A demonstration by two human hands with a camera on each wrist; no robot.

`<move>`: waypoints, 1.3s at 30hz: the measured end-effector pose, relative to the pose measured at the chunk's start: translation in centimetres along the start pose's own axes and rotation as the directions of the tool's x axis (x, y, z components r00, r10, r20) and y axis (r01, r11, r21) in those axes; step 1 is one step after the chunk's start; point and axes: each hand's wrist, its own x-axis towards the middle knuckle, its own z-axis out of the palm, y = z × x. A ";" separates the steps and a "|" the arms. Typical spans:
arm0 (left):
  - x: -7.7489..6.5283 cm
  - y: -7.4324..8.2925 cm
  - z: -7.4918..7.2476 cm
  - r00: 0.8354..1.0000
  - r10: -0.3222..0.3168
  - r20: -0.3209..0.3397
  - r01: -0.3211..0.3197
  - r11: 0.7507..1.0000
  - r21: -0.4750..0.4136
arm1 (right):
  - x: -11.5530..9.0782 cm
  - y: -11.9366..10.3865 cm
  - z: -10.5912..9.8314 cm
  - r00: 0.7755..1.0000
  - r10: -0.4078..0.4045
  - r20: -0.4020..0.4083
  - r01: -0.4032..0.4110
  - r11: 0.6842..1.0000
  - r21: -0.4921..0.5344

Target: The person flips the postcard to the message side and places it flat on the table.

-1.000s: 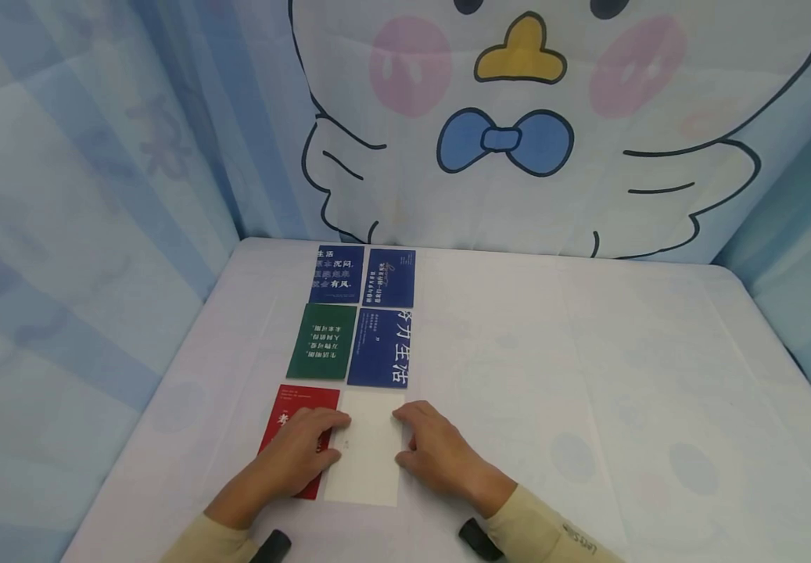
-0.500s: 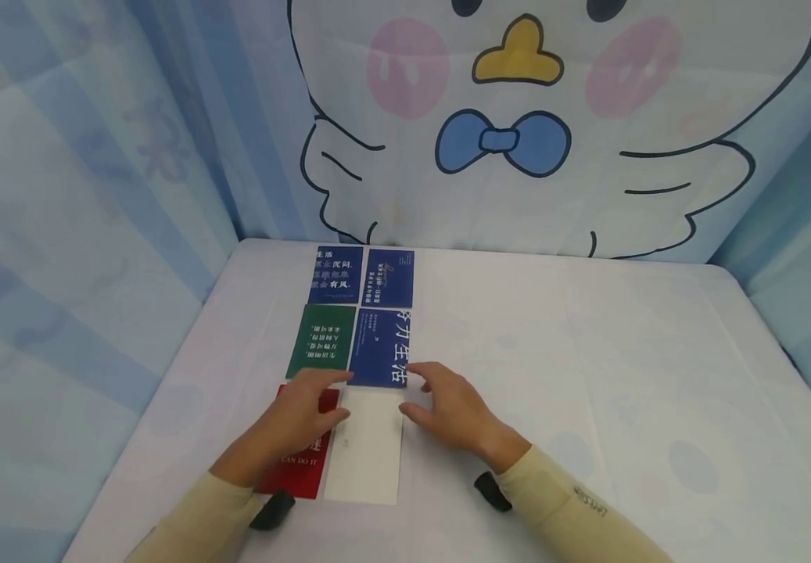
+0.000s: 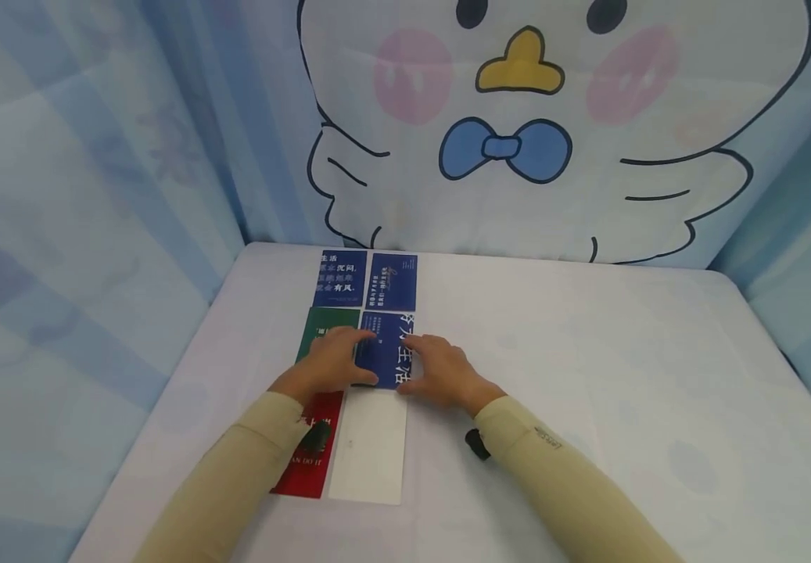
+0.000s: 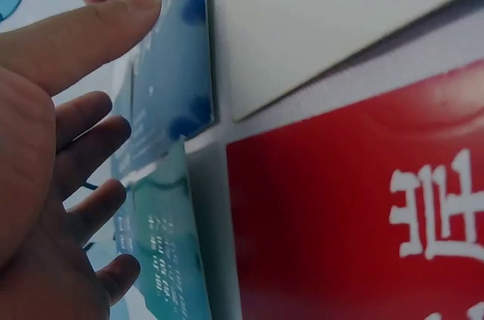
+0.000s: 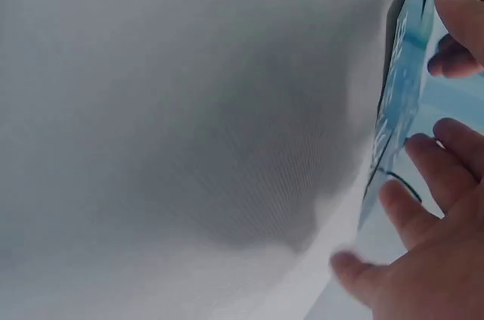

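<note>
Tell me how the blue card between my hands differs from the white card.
The blue card carries large white characters; the white card looks blank except for a small mark. The blue card lies between your left hand and right hand; the white card lies nearer you, not between them. Both are rectangular.

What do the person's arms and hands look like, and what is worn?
The left hand and right hand are ungloved. The left sleeve and right sleeve are beige, the right with small dark lettering. Black pieces show near both wrists.
</note>
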 end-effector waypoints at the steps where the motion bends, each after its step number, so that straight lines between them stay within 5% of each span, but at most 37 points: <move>1: 0.2 -0.1 0.0 1.000 -0.002 0.010 0.002 1.000 0.009 | 0.2 0.0 0.0 1.000 0.011 0.011 -0.011 1.000 -0.013; 8: 0.6 -0.6 0.2 0.998 -0.025 0.058 0.023 0.999 0.030 | 0.8 0.0 0.3 0.996 0.063 0.061 -0.060 0.997 -0.053; 39: 0.5 -1.0 -0.3 0.993 -0.034 0.110 0.035 0.999 -0.008 | 0.8 0.2 0.8 0.999 0.043 0.009 -0.043 0.999 -0.012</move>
